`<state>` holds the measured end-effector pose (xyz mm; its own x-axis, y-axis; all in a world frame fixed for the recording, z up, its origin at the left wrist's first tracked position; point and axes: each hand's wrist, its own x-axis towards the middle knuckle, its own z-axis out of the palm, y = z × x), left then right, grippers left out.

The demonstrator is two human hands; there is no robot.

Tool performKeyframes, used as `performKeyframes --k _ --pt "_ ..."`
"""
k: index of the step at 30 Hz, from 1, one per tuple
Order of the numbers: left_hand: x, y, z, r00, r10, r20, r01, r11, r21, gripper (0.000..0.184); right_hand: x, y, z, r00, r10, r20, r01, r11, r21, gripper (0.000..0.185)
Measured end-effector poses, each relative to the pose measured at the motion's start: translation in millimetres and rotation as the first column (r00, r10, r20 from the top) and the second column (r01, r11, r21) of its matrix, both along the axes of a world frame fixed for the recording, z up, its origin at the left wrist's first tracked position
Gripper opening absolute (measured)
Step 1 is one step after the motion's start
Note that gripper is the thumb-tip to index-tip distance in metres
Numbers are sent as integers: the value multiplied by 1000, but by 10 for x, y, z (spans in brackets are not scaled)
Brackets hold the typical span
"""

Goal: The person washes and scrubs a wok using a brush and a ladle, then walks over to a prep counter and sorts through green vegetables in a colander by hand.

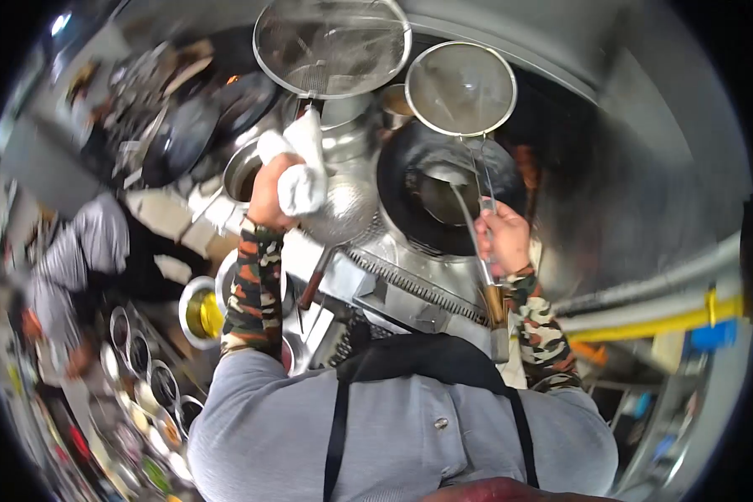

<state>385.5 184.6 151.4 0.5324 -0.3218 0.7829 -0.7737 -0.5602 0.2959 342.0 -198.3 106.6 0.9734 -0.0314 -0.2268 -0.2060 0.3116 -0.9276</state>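
My left hand (272,197) is closed on a bunched white cloth (303,184). The cloth meets the handle of a large round mesh strainer (335,42) held out ahead; whether my fingers also grip that handle is hidden. My right hand (504,237) is closed around the wire handle of a smaller mesh strainer (462,88), raised over the far rim of a black wok (402,201). A ladle (463,205) with a wooden handle slants from the wok, passing beside or under my right fingers. Below my left hand lies a perforated skimmer (340,211).
Metal pots (241,171) stand left of the wok on the steel range (410,259). A bowl of yellow liquid (202,314) and several round containers (163,385) are at left. Another person in a grey shirt (92,238) bends nearby. A yellow pipe (661,318) runs at right.
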Motion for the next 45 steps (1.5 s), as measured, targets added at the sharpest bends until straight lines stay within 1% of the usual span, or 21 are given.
performKeyframes --k 2,5,6,9,12,13,15,16,18,19,21,24,26,28,30,32,34,36,40,41,45 --pt "-180 702 -752 704 -478 -525 -111 657 -746 9 159 612 -66 998 59 26 -61 994 94 11" --pt "-472 1293 -1055 574 -613 -543 -349 417 -839 14 384 1356 -13 971 237 -18 -232 961 151 11" --pt "-513 1482 -1257 647 -507 -569 -281 536 -796 16 361 1670 80 960 277 -42 -273 958 94 11" --pt "-609 1663 -1318 515 -744 -426 -521 124 -845 15 406 2538 -37 864 498 -77 -483 862 156 11" --pt "-468 1947 -1973 543 -674 -500 -464 255 -848 17 368 3362 -438 825 547 -145 -503 826 256 18" --pt "-566 1884 -1629 446 -819 -360 -553 65 -831 23 229 3592 -417 833 533 -150 -491 836 244 22" --pt "-477 2021 -1812 294 -913 -284 -400 153 -904 56 82 3598 -225 785 594 -176 -563 803 196 29" --pt "-557 2036 -1652 176 -984 7 -361 -72 -930 69 19 3520 -145 713 669 -209 -647 743 172 32" --pt "-656 1854 -1346 232 -952 -198 -574 30 -818 80 -19 2958 -260 733 676 76 -591 687 -423 43" --pt "-713 1777 -1218 185 -965 -185 -588 42 -808 68 -8 2608 -435 705 656 270 -289 613 -736 48" --pt "-833 2224 -1589 307 -885 -351 -549 137 -825 70 42 1788 -524 782 514 353 159 383 -910 45" --pt "-1238 2463 -1186 551 -521 -652 -631 251 -734 64 -149 624 -535 965 201 167 181 -55 -982 56" --pt "-1507 2533 -780 707 -368 -603 -540 269 -797 72 -445 71 -824 999 -38 -2 -10 -225 -974 58" --pt "-1620 2511 -501 861 -396 -318 -225 263 -938 83 -542 -362 -1330 954 -169 -248 -258 -45 -965 54" --pt "-1728 2305 -170 887 -425 -178 -109 182 -977 91 -563 -353 -1389 985 -115 -132 -131 8 -991 39" --pt "-1784 2237 -79 805 -587 -85 7 152 -988 83 -466 -214 -1388 994 16 106 99 242 -965 24" --pt "-1805 2046 -53 713 -696 -85 29 150 -988 76 -67 46 -1093 991 17 -135 -114 648 -753 19" --pt "-1803 1909 -389 587 -801 -120 -50 112 -992 81 525 380 -622 983 145 -110 -181 787 -590 20" --pt "-1685 781 -893 299 -922 246 -173 -306 -936 82 2005 944 -528 971 226 -77 -223 745 -629 20" --pt "-1689 591 -926 147 -961 234 -214 -262 -941 91 2246 1199 -500 977 185 -103 -208 751 -626 22" --pt "-1843 235 -1476 144 -962 232 -374 -270 -887 82 2767 1926 -725 937 257 -236 -338 837 -431 24"
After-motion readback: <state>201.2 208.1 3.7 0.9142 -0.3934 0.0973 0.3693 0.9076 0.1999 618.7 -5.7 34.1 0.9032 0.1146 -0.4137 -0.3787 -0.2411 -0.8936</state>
